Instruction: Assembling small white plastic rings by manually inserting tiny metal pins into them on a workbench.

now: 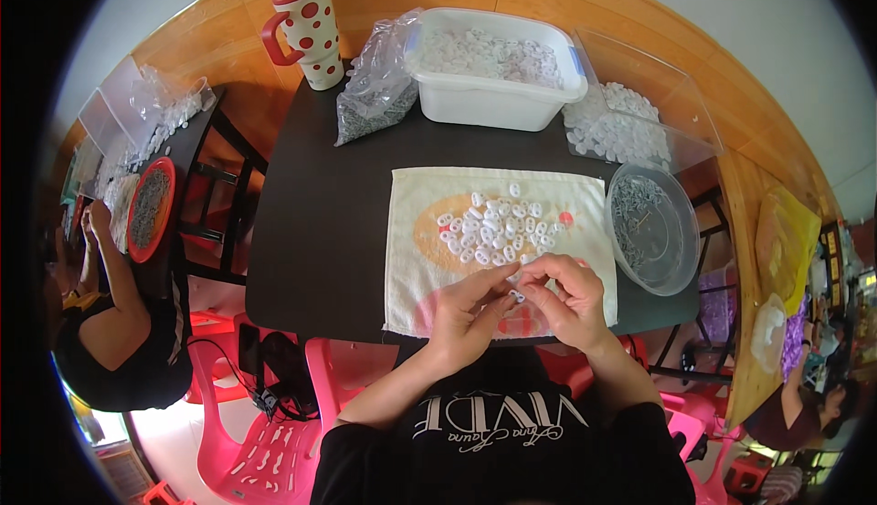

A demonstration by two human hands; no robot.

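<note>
Close together over the towel's near half, my two hands meet at the fingertips. My left hand (468, 315) is closed, thumb and forefinger pinching a small white plastic piece (518, 296). My right hand (568, 300) is also in a pinch at that piece; whatever its fingertips hold is too small to make out. Just beyond my fingers lies a loose pile of white oval pieces with two holes (493, 227). They rest on a cream towel (585, 272) with orange and pink patterns.
A clear round tub (678, 263) of small metal parts stands right of the towel. Behind are a white bin (484, 105), a clear box (681, 103) of white pieces, a plastic bag (375, 108) of grey parts and a dotted tumbler (315, 35). Another person (119, 322) sits left.
</note>
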